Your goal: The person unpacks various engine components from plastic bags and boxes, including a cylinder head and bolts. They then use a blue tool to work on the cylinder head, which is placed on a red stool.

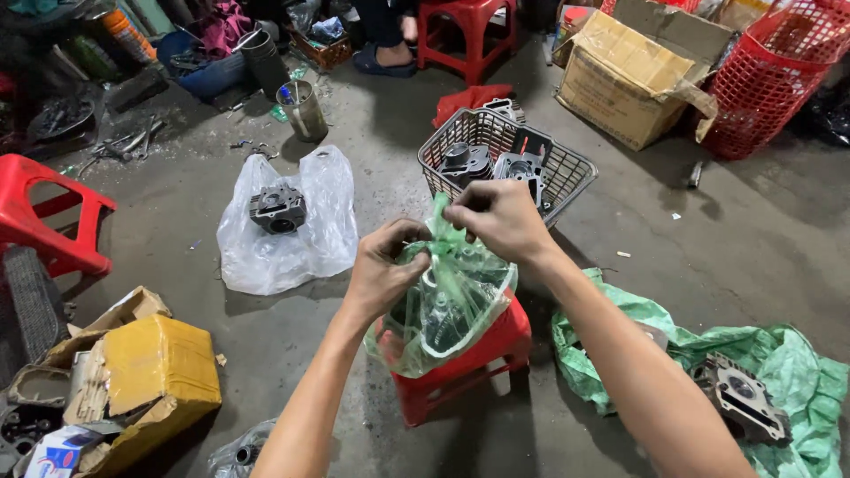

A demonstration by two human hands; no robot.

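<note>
A green see-through plastic bag [452,305] with a metal engine part inside rests on a small red stool [465,363] in front of me. My left hand [385,270] pinches the bag's gathered neck from the left. My right hand [500,217] grips the twisted top of the bag from above and to the right. Both hands are closed on the bag's knot area.
A grey wire basket [567,168] holds several dark engine parts behind the stool. A white plastic bag [283,239] with one part lies at left, a green bag [779,372] with another at right. Cardboard boxes [155,376], red stools [35,221] and a red basket [770,80] ring the concrete floor.
</note>
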